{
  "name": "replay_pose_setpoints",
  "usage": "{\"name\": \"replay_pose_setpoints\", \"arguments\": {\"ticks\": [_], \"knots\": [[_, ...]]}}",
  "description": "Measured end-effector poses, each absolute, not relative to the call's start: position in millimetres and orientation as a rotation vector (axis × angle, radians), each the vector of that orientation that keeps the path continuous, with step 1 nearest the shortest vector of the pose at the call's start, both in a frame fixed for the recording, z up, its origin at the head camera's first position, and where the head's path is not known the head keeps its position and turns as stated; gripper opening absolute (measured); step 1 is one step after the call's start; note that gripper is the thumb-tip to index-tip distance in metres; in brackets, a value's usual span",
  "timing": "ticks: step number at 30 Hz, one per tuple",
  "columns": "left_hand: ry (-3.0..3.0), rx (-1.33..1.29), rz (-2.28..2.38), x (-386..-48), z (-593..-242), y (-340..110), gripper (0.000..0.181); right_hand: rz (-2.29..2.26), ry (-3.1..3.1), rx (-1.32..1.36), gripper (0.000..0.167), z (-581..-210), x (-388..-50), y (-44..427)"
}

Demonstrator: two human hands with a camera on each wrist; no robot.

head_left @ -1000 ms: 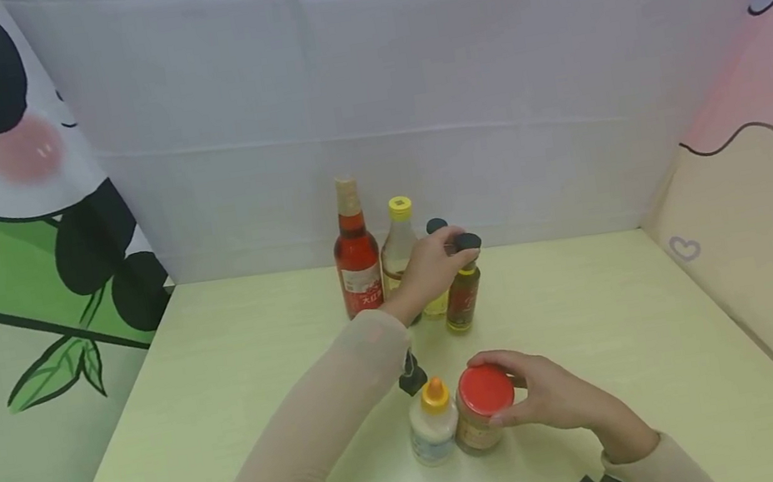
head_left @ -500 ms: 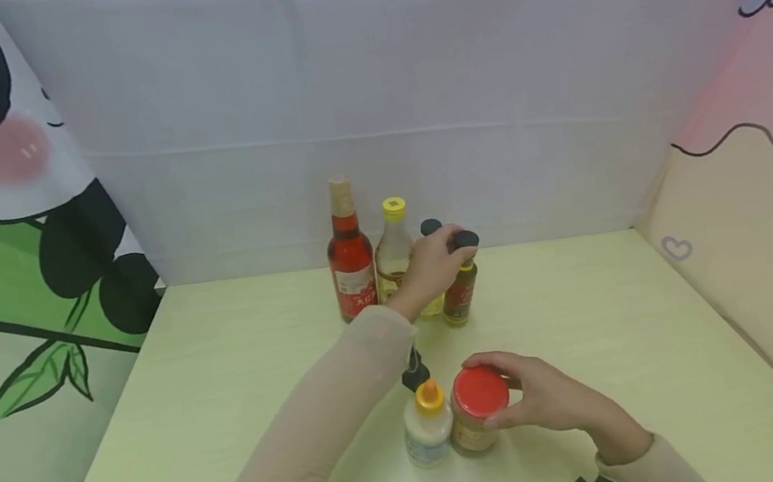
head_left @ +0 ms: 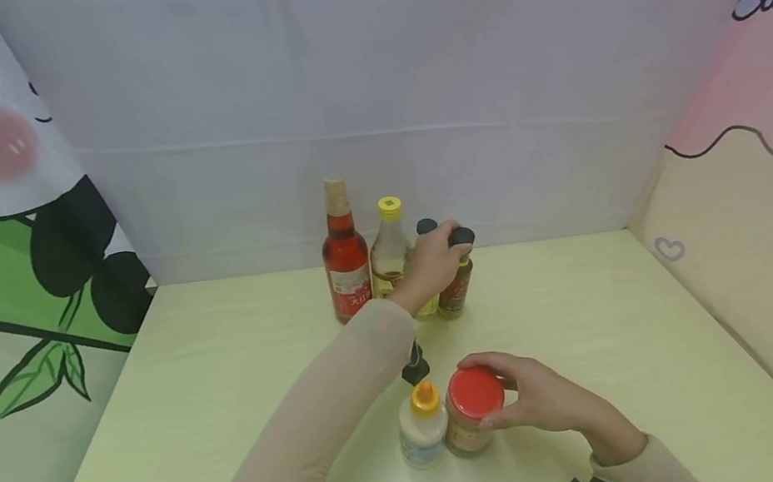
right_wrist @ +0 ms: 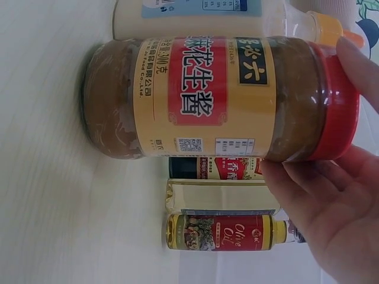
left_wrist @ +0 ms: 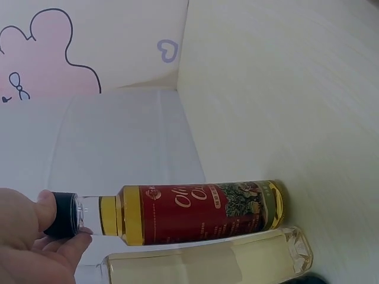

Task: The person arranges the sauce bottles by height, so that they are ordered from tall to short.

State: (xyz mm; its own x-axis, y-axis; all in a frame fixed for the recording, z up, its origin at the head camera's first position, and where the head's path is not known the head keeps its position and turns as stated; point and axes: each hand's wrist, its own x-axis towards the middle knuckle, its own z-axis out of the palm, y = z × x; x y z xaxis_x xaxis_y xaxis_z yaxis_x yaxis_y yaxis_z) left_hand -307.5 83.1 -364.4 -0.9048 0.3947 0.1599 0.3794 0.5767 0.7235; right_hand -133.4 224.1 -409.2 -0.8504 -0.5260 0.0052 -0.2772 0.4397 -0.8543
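With 12 o'clock at the back wall [head_left: 404, 61], the left hand [head_left: 431, 263] grips the olive oil [head_left: 457, 293] by its black cap [head_left: 462, 237] near the back of the table [head_left: 582, 328]; the yellow-capped bottle [head_left: 388, 253] and, past it, the red bottle [head_left: 349, 276] stand towards 9 o'clock. At 6 o'clock from the oil, the right hand [head_left: 543, 395] holds the jar [head_left: 467, 435], thumb and fingers around its red lid [head_left: 476, 392]. Just beside the jar, at 9 o'clock, is the squeeze bottle [head_left: 420, 440]; I cannot tell whether they touch.
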Motion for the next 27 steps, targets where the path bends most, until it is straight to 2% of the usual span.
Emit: {"name": "replay_pose_setpoints", "arguments": {"ticks": [17, 27], "knots": [[2.837, 0.668, 1.200, -299.4, -360.2, 88.5, 0.048, -1.383, 2.402, -0.698, 0.067, -404.6, -131.2, 226.4], [2.846, 0.593, 1.219, -290.5, -358.0, 88.0, 0.059, -1.391, 2.407, -0.724, 0.067, -406.0, -130.2, 227.0]]}}
